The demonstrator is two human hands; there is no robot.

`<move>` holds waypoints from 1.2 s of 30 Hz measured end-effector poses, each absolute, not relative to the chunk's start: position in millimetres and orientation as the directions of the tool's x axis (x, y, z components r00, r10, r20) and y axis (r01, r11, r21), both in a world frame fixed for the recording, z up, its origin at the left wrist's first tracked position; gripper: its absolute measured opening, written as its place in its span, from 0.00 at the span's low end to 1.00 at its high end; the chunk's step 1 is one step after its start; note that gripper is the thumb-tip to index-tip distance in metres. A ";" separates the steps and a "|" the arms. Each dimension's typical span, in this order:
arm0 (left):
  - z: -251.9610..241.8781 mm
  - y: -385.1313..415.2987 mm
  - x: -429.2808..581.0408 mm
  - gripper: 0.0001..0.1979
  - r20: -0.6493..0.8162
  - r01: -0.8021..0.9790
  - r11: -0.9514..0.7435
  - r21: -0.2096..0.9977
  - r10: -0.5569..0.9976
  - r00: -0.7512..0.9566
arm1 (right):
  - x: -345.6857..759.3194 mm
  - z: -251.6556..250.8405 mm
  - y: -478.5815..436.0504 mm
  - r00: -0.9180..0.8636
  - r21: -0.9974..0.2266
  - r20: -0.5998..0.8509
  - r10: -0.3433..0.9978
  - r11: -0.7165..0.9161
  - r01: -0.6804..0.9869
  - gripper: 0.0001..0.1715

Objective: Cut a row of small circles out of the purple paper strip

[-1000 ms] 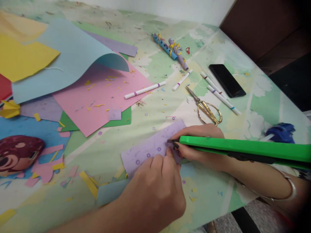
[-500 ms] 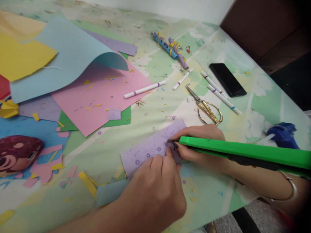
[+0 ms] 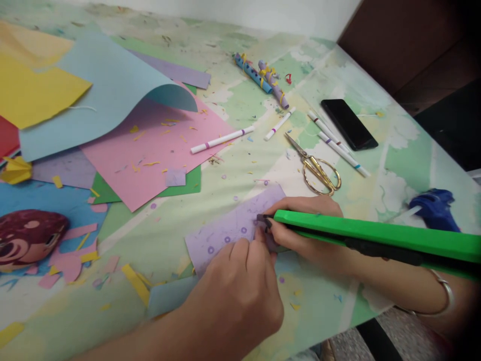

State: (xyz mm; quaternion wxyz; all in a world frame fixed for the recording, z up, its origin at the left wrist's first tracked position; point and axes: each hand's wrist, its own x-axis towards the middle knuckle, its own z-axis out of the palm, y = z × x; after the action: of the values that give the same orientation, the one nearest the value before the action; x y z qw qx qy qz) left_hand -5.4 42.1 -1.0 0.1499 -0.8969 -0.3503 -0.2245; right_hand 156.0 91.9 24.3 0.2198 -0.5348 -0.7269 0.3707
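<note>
A lilac paper strip (image 3: pixel 229 228) with a row of small punched holes lies on the patterned table (image 3: pixel 161 240). My left hand (image 3: pixel 240 296) presses its fingertips on the strip's near edge, fingers curled. My right hand (image 3: pixel 304 225) grips the front end of a long green hole punch (image 3: pixel 376 235), whose dark tip sits over the strip's right part. A metal bangle (image 3: pixel 443 301) is on my right wrist.
Gold scissors (image 3: pixel 319 170), several white marker pens (image 3: pixel 221 140) and a black phone (image 3: pixel 349 124) lie beyond my right hand. Two rolled paper tubes (image 3: pixel 263 77) are farther back. Coloured paper sheets (image 3: pixel 112 90) and scraps cover the left side. A blue glue gun (image 3: pixel 436 208) is at right.
Almost nothing: both hands stay on the strip and the punch; the view shifted slightly, with the punch tip moved a little left along the strip.
</note>
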 end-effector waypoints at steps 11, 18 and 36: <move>-0.6 42.9 -5.8 0.14 0.495 0.698 -0.705 -0.124 0.566 0.659 | 153.1 25.5 91.5 -0.364 -0.701 0.026 0.931 0.276 0.657 0.07; 2.0 44.5 -1.7 0.02 0.505 0.697 -0.714 -0.065 0.579 0.640 | 152.2 28.6 101.0 -0.396 -0.712 -0.034 0.918 0.256 0.654 0.06; 12.0 65.0 -46.1 0.08 0.471 0.826 -0.555 0.098 0.757 0.453 | 152.4 20.7 97.5 -0.331 -0.739 0.067 0.941 0.270 0.618 0.06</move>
State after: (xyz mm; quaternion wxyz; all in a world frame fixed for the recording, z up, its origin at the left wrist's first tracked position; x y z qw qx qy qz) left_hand -46.1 65.0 12.0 0.0724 -0.8493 -0.4660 -0.2373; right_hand 152.4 97.5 20.7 0.2588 -0.5172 -0.7536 0.3124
